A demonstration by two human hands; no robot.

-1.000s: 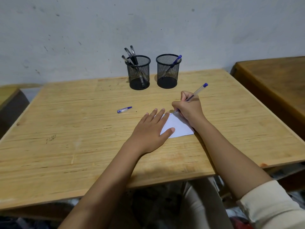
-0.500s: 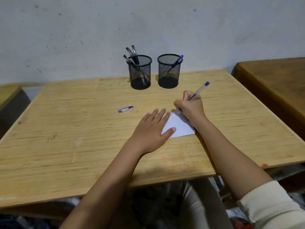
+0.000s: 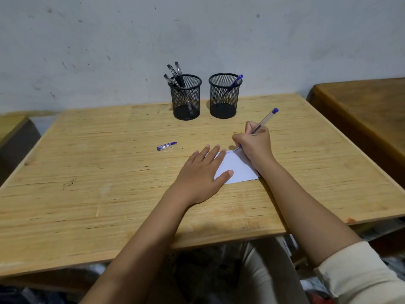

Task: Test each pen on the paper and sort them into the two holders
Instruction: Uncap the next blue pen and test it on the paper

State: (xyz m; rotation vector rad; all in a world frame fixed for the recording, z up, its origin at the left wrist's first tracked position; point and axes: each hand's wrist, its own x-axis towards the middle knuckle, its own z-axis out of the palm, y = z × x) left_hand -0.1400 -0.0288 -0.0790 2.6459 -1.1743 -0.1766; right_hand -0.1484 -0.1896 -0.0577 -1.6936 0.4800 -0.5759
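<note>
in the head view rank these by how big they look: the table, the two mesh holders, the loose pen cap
1. table, by far the largest
2. left holder and right holder: they look alike, so they are not ranked against each other
3. pen cap, the smallest

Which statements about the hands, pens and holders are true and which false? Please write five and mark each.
1. The right hand grips a clear pen whose tip touches the paper. True.
2. The left hand holds a pen. False: it lies flat on the paper.
3. The left holder is empty. False: three dark pens stand in it.
4. The right holder contains one blue pen. True.
5. The pen cap lies on the paper. False: it lies on the table, apart from the paper.
</note>
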